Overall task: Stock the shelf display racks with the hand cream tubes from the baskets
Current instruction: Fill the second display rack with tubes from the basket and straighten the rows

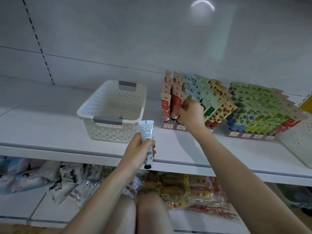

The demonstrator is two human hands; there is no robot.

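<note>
A person's view looks down at a white shop shelf point(50, 132), with a white perforated plastic basket point(111, 108) with grey handle grips standing on it. In front of the basket and slightly to its right, the left hand point(138, 152) wraps its fingers and thumb around a hand cream tube point(146, 128). The tube is held upright with its black cap pointing down and its crimped end up, and its white back, printed with small text and a barcode, faces the camera. Just right of the basket stands a stepped display rack point(170, 126) with handwritten price labels along its front edge. It is filled with rows of racked tubes point(209, 98) in columns of red, pale blue, green and strawberry-patterned yellow. The right hand point(190, 114) reaches to the front of this rack. Its fingers are curled in among the front-row tubes between the red and blue columns, and they seem to pinch one there, though the hand itself covers the grip. Further right of the basket, beyond that rack, is a second display rack point(258, 107) packed with tubes in floral green, blue and red. A second white perforated basket point(300, 141) sits at the picture's right edge, only partly in view. Below the basket, on a lower shelf, lie piles of clear-wrapped packets point(177, 191) and tissue packs point(25, 179). The person's bare knees point(135, 215) show at the bottom.
</note>
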